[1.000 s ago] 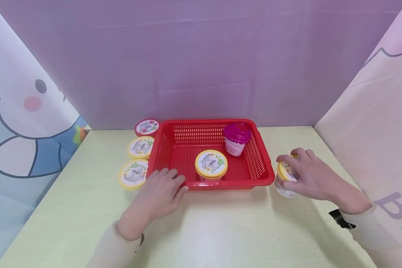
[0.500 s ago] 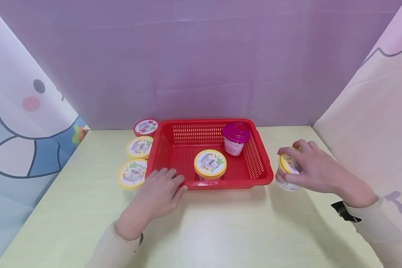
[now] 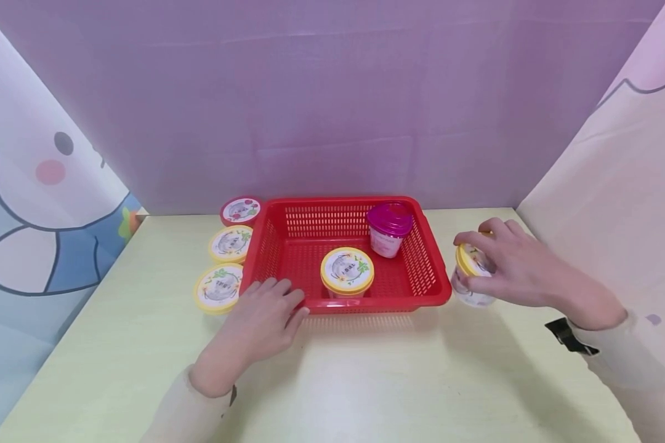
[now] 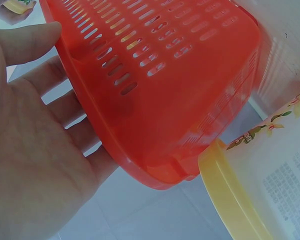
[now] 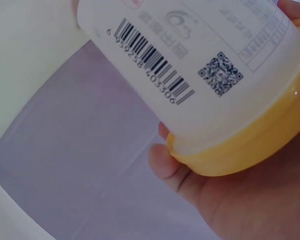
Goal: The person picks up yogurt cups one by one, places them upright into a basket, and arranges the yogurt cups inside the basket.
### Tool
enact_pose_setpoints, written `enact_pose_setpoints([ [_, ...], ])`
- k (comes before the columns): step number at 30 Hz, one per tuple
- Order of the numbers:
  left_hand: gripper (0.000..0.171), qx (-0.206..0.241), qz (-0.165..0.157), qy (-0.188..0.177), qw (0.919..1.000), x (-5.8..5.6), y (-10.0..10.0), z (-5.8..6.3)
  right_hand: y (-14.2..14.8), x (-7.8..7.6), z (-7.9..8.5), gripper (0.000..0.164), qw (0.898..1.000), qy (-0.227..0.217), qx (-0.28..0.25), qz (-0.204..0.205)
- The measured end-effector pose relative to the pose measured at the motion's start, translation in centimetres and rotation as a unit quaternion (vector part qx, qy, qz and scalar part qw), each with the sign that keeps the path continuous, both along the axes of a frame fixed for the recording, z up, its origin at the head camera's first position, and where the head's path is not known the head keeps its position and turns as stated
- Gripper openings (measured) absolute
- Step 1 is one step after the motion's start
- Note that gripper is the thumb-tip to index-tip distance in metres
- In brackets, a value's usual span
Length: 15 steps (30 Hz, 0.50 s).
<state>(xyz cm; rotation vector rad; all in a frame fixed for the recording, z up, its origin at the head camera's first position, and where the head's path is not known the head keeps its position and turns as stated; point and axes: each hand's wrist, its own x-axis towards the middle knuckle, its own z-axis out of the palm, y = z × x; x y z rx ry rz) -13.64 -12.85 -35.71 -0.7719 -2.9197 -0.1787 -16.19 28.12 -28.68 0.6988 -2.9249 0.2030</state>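
Note:
My right hand [image 3: 512, 264] grips a white cup with a yellow lid [image 3: 471, 261], fingers and thumb around the lid, just right of the basket. The right wrist view shows the cup's barcoded side [image 5: 190, 75] and its lid rim. My left hand [image 3: 263, 320] holds the front left rim of a red plastic basket [image 3: 354, 304], fingers over the edge with their tips hidden; its thumb [image 4: 35, 42] touches the rim in the left wrist view. Inside the basket stand a yellow-lidded cup [image 3: 347, 271] at the front and a purple-lidded cup [image 3: 390, 231] at the back right.
Left of the basket, two yellow-lidded cups [image 3: 218, 288] and a red-lidded cup [image 3: 241, 211] stand in a row on the pale table [image 3: 366, 381]. A purple cloth [image 3: 332, 104] hangs behind, with printed cloths at both sides.
My right hand has moved slightly up and away from me with the yellow-lidded cup, staying beside the basket's right side. My left hand stays on the basket rim.

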Motion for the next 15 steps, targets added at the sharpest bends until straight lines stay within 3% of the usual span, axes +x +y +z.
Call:
enact_pose_setpoints([
  [15, 0.041, 0.000, -0.003, 0.006, 1.0000, 0.0, 0.0, -0.1, -1.2, -0.7, 2.2, 0.058, 1.000, -0.021, 0.005, 0.005],
])
